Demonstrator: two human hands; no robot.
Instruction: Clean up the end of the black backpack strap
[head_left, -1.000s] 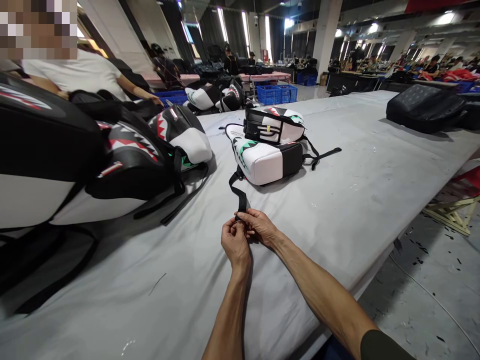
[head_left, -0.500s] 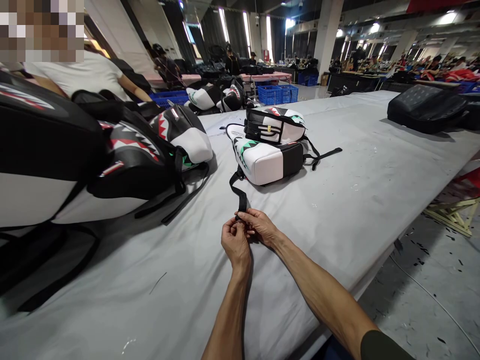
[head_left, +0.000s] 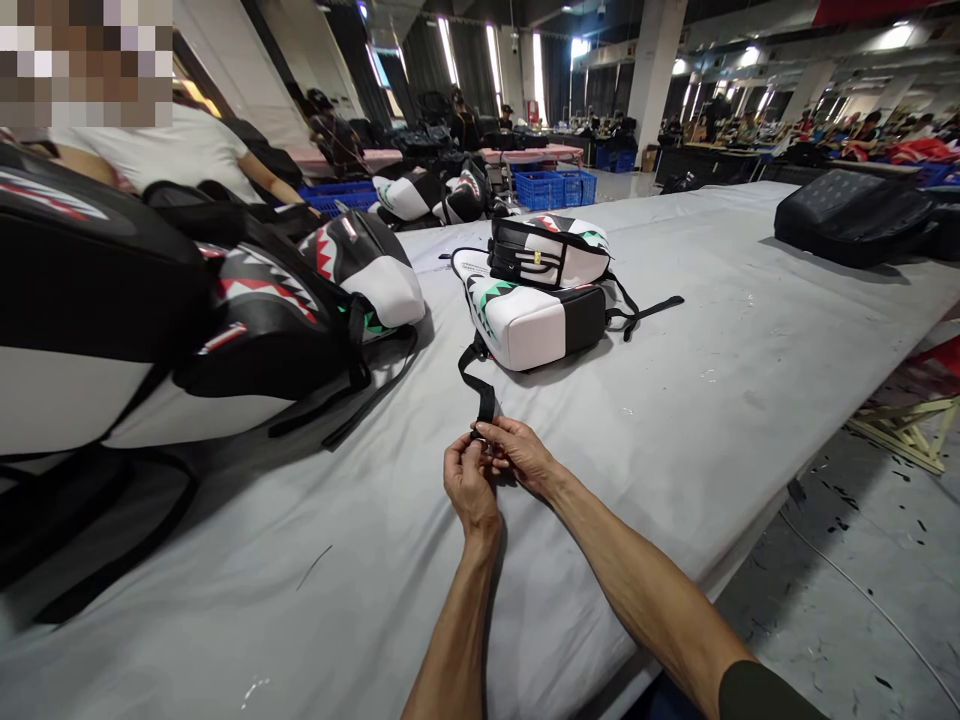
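A black strap (head_left: 478,385) runs from a white and black backpack (head_left: 536,328) down to my two hands near the middle of the view. My left hand (head_left: 470,484) is closed on the strap's end, its thumb and fingers pinched together. Touching it from the right, my right hand (head_left: 520,452) grips the same end between thumb and forefinger. The fingers hide the very tip of the strap. Another strap (head_left: 654,314) of the backpack lies out to the right on the grey-white table (head_left: 645,480).
Several shark-patterned backpacks (head_left: 259,315) are heaped on the left. Behind them stands a person in a white shirt (head_left: 176,150). A black bag (head_left: 847,215) lies at the back right. Blue crates (head_left: 540,190) stand beyond the table. The table's right edge drops to a littered floor (head_left: 855,590).
Both hands stay on the strap's end, with only a slight shift of the fingers. The person's arm at the back left has moved a little to the right.
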